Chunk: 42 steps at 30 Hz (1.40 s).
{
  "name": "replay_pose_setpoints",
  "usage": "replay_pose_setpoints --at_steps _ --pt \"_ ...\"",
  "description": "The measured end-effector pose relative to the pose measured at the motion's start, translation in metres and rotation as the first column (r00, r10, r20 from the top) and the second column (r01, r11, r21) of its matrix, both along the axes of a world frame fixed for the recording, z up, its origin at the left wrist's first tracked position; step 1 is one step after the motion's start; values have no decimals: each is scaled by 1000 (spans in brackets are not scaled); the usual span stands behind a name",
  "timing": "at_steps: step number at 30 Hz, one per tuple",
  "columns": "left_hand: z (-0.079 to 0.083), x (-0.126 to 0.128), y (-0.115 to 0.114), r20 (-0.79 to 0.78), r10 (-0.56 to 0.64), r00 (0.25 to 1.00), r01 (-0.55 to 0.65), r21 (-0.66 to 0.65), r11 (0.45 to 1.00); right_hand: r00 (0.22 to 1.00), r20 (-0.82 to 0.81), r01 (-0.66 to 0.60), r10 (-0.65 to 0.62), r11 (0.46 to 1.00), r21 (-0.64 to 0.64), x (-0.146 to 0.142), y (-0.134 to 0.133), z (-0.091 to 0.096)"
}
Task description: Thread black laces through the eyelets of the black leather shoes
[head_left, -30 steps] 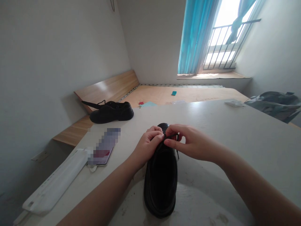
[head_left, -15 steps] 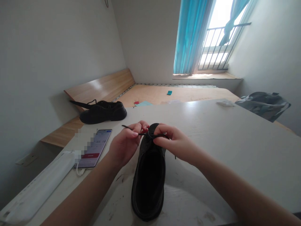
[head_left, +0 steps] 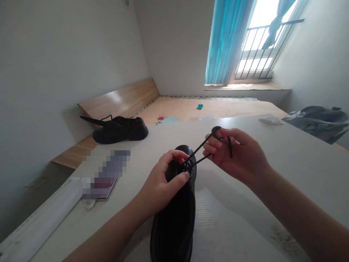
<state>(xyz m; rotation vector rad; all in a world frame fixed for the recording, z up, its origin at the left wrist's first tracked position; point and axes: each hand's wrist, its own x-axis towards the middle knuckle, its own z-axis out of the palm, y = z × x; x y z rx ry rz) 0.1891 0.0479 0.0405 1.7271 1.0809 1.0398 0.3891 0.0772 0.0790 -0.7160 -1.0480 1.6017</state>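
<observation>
Small room, sloped window at far right with a railing (head_left: 261, 51) and a blue curtain (head_left: 226, 40). A wooden bed platform (head_left: 191, 109) lies beyond the white table (head_left: 245, 153); a teal card (head_left: 200, 106) sits on the platform. A grey bag (head_left: 316, 123) lies at the table's far right corner, a small white packet (head_left: 271, 119) just left of it. Left of centre, a blurred phone (head_left: 105, 178) lies on the table beside a long white sleeve (head_left: 40, 214). A second black shoe (head_left: 120, 131) sits past the table edge, on the wooden ledge, its lace trailing left.

Black leather shoe (head_left: 174, 225) on the table, centre, lower frame. Toe points toward the wearer and is cut off by the frame's bottom edge; long axis runs near to far, tilted slightly. Collar end lies farthest away.

Left hand (head_left: 163, 185): curled, fingers and thumb closed around the shoe's top at the lacing. Right hand (head_left: 237, 154): raised, just right of the shoe and clear of it, palm toward the shoe, narrow pinch on a lace (head_left: 199, 154). The lace runs as two strands from the eyelets up to a small loop at the fingertips; its free end hangs beside the palm.
</observation>
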Motion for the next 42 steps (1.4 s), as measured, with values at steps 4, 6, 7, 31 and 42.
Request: replay_pose_setpoints --at_steps 4,6,7,31,42 --pt "-1 0 0 43 5 999 -4 -36 999 992 113 54 -60 997 56 10 5 -5" --pt "-2 0 -1 64 -9 998 14 -70 997 997 50 58 -59 998 19 12 9 -9" --pt "-3 0 -2 81 1 997 6 -86 996 998 7 68 -68 998 -6 13 11 -10" --pt "5 -10 12 614 56 787 82 -194 978 558 339 -796 757 604 -41 4 -15 -6" --pt "-14 -3 16 33 144 989 -147 87 985 652 758 -331 -25 890 314 -16 -19 -30"
